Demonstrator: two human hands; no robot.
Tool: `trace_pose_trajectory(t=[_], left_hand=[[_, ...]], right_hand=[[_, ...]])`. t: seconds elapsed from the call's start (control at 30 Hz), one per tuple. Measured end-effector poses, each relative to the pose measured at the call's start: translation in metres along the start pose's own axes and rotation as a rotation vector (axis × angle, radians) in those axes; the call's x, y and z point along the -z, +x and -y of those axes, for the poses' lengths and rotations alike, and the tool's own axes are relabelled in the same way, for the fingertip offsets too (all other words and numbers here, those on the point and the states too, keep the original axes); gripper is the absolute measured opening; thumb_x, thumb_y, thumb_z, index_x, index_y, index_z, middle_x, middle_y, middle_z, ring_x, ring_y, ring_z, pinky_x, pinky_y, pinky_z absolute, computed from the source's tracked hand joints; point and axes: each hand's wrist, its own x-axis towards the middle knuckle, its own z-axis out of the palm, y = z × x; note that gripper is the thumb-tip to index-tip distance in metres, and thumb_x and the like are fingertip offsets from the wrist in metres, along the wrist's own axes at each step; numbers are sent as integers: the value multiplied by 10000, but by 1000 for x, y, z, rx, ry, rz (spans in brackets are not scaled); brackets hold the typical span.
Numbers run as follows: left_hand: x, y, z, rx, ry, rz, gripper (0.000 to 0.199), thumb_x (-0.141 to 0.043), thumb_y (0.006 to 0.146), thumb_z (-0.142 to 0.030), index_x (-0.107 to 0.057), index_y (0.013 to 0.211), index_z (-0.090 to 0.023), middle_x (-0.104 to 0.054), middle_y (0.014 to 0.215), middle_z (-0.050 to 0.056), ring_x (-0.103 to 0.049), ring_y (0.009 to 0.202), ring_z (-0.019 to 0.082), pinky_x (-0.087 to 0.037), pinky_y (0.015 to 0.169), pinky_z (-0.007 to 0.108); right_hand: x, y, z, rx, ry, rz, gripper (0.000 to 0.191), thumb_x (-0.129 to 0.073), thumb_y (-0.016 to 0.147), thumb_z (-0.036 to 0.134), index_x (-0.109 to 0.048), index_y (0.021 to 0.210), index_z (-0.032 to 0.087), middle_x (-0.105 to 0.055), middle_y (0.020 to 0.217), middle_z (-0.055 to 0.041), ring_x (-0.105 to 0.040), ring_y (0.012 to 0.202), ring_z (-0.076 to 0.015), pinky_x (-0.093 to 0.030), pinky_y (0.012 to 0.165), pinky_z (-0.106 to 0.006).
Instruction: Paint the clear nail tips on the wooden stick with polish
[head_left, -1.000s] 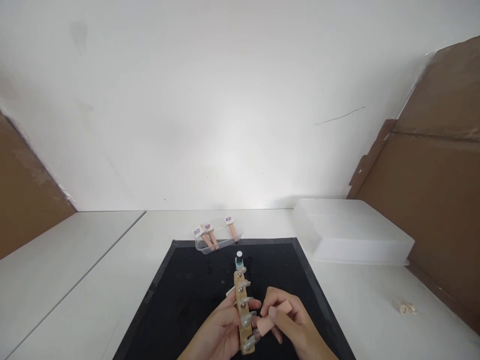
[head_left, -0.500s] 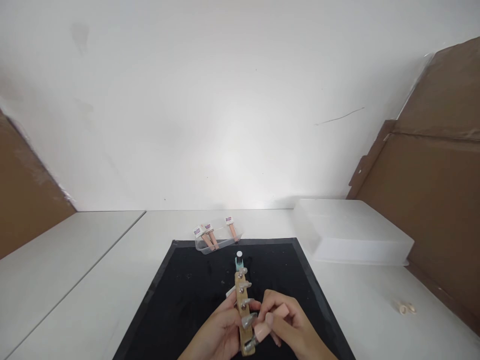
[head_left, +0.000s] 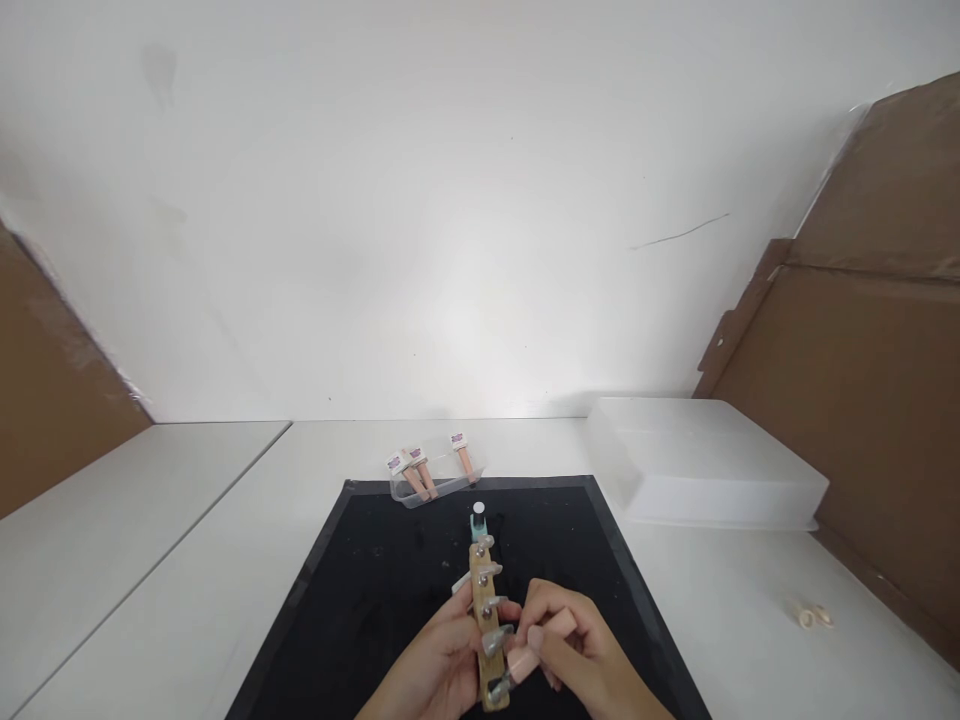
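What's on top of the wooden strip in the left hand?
Five clear nail tips sit along the wooden strip; round metal studs show beside some. Its underside is turned away and cannot be seen, nor what the left hand covers.

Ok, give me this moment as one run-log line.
left hand: holds wood bar | right hand: holds pink piece at bar's nearest clear tip | bottle: on mat beyond bar | tray: three labelled pink sticks

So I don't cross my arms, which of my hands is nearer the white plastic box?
Right. Your right hand is in front and to the left of the white plastic box; your left hand, holding the wooden strip, is farther left.
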Motion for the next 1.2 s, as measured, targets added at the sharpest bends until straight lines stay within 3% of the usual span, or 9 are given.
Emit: trace_pose_trajectory(t=[0.5, 0.83, 1.2], left_hand=[[4, 3, 2, -9, 9, 1, 523, -516, 597, -44, -444, 1092, -197, -599, 862, 18, -579, 737, 142, -369, 764, 304], [6, 4, 2, 2, 16, -14, 565, -479, 596, -23, -393, 1129, -188, -607, 871, 18, -584, 713, 134, -376, 730, 290], [5, 2, 0, 6, 25, 6, 566, -461, 609, -22, -370, 1145, -181, -590, 866, 17, -576, 694, 137, -389, 756, 332]], right_hand=[[0, 0, 1, -12, -79, -24, 269, -581, 771, 388, -562, 616, 169, -431, 612, 34, -364, 472, -93, -302, 475, -225], [-1, -1, 2, -45, -114, -57, 234, -564, 755, 309, -518, 575, 167, -406, 581, 39, -357, 460, -90, -272, 432, -215], [-2, 3, 9, -59, -95, -77, 187, -522, 717, 207, -500, 537, 161, -480, 509, 33, -374, 423, -78, -273, 411, -197]])
